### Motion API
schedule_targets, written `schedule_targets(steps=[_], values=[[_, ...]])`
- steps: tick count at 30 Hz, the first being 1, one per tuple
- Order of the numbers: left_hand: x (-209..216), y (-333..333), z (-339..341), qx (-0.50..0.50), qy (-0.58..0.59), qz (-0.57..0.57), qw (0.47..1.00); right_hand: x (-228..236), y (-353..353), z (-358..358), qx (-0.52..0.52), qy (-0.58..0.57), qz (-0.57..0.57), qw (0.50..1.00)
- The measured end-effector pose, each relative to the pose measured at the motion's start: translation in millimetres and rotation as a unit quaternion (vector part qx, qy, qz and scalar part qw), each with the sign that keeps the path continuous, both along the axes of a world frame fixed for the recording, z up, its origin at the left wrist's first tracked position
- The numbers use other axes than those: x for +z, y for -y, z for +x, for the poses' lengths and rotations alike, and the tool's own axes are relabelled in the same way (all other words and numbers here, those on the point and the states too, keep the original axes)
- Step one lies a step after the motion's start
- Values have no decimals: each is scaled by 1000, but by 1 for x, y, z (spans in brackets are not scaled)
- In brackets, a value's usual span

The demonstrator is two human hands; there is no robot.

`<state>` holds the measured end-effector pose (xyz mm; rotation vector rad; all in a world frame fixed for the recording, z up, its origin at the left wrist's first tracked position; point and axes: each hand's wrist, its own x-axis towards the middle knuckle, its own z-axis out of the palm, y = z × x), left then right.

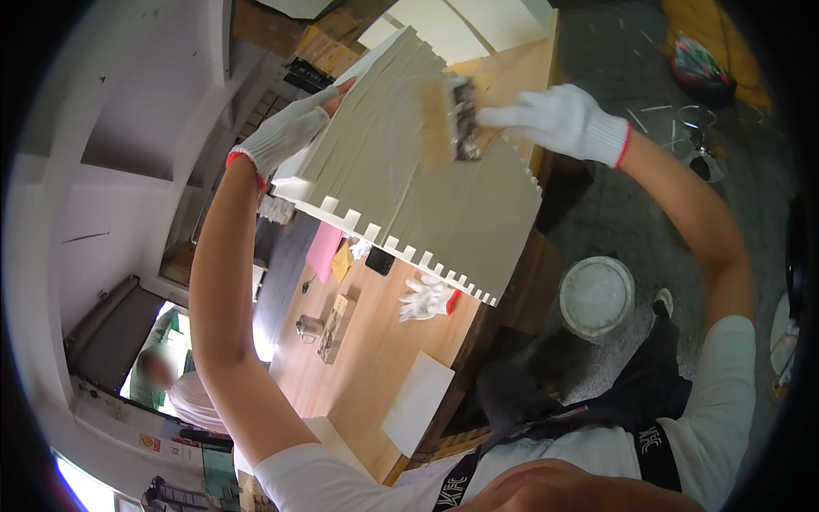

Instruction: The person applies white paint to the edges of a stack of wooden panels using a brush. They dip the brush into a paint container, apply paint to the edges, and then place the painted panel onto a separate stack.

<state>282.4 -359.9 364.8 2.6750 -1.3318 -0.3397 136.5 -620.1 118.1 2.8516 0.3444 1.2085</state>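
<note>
Above wooden surface (375,346), my left hand (294,130) grips edge of notched panel (465,218), apparently steadying it; my right hand (548,119) pinches wide brush (465,119) over panel's face, presumably for broad strokes.

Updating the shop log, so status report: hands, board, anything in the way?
Left hand at left edge of notched board. Right hand holding brush at board's face, blurred. Nothing visibly blocking brush; spare glove lies on table.
</note>
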Motion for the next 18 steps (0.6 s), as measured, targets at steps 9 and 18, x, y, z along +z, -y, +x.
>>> schedule_targets(steps=[9,18], values=[[4,4,3,-25,15,-2,1000,68,55,68,11,-19,15,1000],[7,1,6,-17,70,27,997,34,43,22,11,-3,197,980]])
